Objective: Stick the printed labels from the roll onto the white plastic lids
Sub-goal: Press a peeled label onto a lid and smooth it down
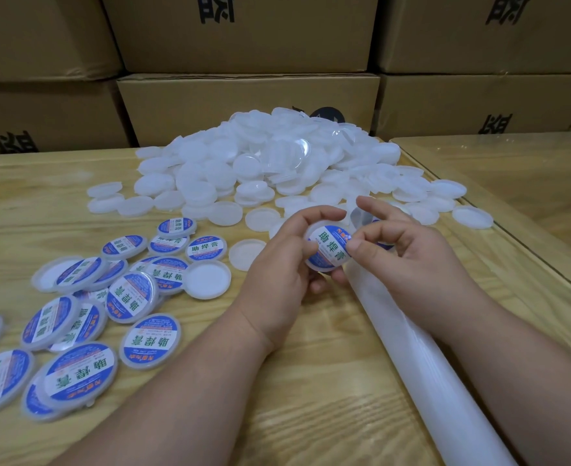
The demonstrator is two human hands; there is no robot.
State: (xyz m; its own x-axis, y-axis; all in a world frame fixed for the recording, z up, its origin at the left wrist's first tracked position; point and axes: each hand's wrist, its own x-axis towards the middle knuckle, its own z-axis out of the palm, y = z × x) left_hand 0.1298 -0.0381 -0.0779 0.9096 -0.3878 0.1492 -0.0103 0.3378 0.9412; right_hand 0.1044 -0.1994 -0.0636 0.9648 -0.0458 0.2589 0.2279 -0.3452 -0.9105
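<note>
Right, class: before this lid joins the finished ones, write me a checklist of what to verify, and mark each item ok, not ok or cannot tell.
1. Lid held firmly: ok, the left hand grips it off the table.
2. Label on the lid's face: ok, printed side up.
3. Label pressed flat: cannot tell, the right hand has its thumb on one edge, hiding it.
4. Label centred: cannot tell, fingers cover part of the rim.
5. Space among the labelled lids on the left: ok, bare wooden table shows beside them.
6. Blank lids left to do: ok, a large pile.
</note>
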